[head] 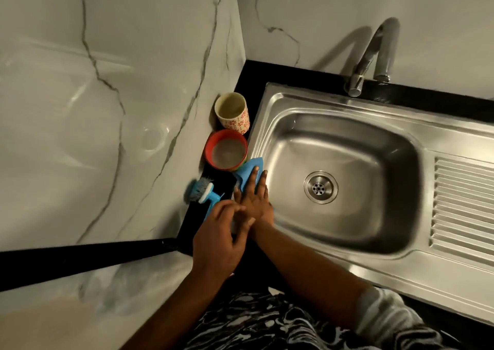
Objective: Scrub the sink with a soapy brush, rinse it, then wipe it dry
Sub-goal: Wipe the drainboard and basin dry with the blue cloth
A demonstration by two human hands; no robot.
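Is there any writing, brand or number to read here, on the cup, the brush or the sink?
None can be read. The cup bears only a red flower pattern. The bowl, brush, cloth, sink and tap show no lettering.

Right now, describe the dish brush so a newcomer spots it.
Start at the steel sink, then the black counter strip on its left. At its near end lies the dish brush: blue handle, grey bristles, unlike the red bowl and floral cup beyond it.
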